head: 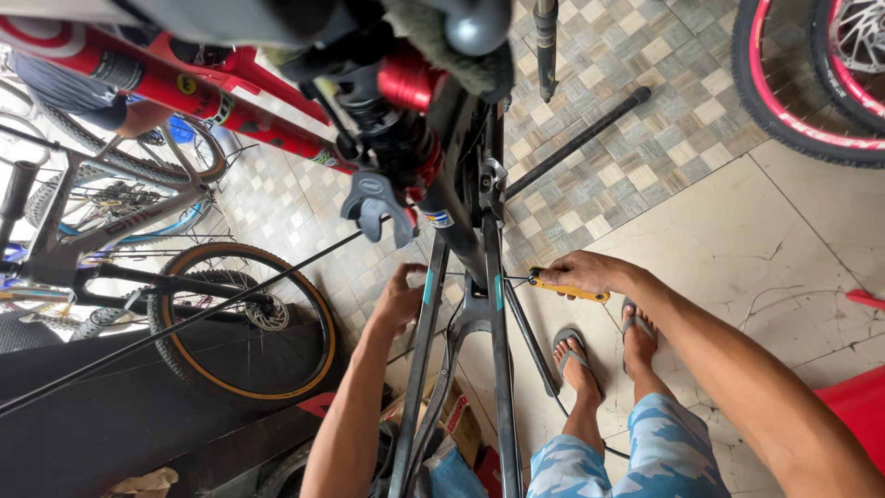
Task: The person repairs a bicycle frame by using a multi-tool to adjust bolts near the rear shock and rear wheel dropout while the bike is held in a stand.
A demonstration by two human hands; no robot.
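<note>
Frame [479, 304] hangs upside down; right hand [576, 272] at 3 o'clock grips a yellow screwdriver [570, 291], left hand [401, 297] at 9 clasps a stay [426, 341].

— Where do we see our bare left hand [399, 297]?

— Just left of centre, its forearm rising from about six o'clock toward twelve. We see its back, fingers curled in, closed on something we cannot make out.

— And our bare right hand [579, 272]?

— Right of centre, roughly level with the left. Its forearm runs in from four o'clock, long and nearly straight, pointing toward ten o'clock. The wrist is flat, knuckles up, and the fingers are wrapped tight in a grip.

— Do the hands touch?

— No, they sit apart.
</note>
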